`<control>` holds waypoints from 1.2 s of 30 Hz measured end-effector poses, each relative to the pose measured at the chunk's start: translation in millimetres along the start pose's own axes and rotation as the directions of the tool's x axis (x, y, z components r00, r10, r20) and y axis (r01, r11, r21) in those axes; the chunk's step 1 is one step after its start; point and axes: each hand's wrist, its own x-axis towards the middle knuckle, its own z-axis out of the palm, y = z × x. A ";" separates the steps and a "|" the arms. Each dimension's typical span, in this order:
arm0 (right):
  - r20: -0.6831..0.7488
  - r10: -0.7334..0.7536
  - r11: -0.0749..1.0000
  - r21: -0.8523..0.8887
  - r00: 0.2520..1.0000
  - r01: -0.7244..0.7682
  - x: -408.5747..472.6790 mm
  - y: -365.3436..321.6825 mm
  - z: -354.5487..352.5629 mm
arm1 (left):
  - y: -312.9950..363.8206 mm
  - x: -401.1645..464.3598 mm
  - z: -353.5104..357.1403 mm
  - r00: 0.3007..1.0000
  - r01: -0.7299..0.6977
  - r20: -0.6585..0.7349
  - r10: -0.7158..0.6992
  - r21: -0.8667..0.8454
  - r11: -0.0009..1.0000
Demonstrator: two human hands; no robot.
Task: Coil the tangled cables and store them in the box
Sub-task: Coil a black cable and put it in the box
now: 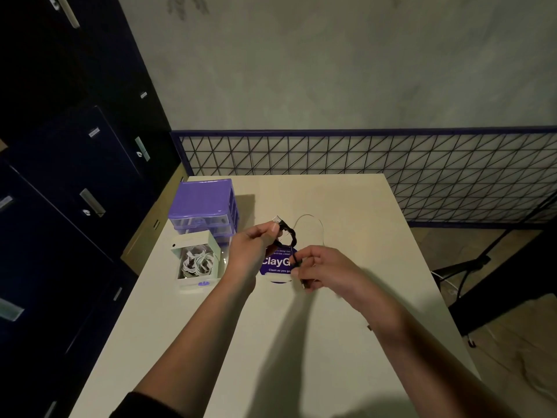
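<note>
A short black cable (288, 234) hangs in a loop between my two hands above the table. My left hand (252, 248) pinches one end, where a pale plug sticks up. My right hand (324, 268) pinches the other end, its dark plug pointing down. A thin white cable (310, 220) lies in an arc on the table just behind my hands. To the left stands an open pale green box (212, 243) with several coiled white cables (196, 262) inside.
A purple drawer unit (206, 206) stands behind the box. A round purple sign (275, 262) with white lettering lies under my hands. The white table (301, 342) ends at a wire grid fence (391, 164). Dark lockers (60, 176) fill the left side.
</note>
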 end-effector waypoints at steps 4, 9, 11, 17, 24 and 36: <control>-0.148 -0.018 0.999 0.046 0.989 0.025 3.4 -4.4 1.2 | -1.8 -2.4 2.0 0.995 -0.026 0.100 0.020 0.063 0.998; -0.181 -0.073 0.996 0.030 0.981 0.080 3.1 -1.6 2.6 | -3.6 -3.6 4.0 0.994 -0.064 0.088 0.060 0.044 0.997; -0.179 -0.108 0.994 -0.008 0.978 0.108 1.9 -2.2 2.3 | -4.0 -2.6 2.5 0.995 -0.066 0.080 0.064 0.026 0.997; -0.289 -0.143 0.986 -0.128 0.946 0.110 1.6 -2.3 -3.0 | 0.0 -1.3 -3.3 0.971 0.062 0.226 -0.076 0.067 0.996; -0.331 -0.196 0.971 -0.193 0.923 0.137 4.9 -10.4 -3.2 | -1.2 -3.0 -5.8 0.953 0.057 0.285 -0.103 0.165 0.985; -0.281 -0.304 0.923 -0.325 0.910 0.208 0.4 -12.2 -12.5 | -0.9 -0.3 -8.1 0.964 0.054 0.251 -0.083 0.124 0.991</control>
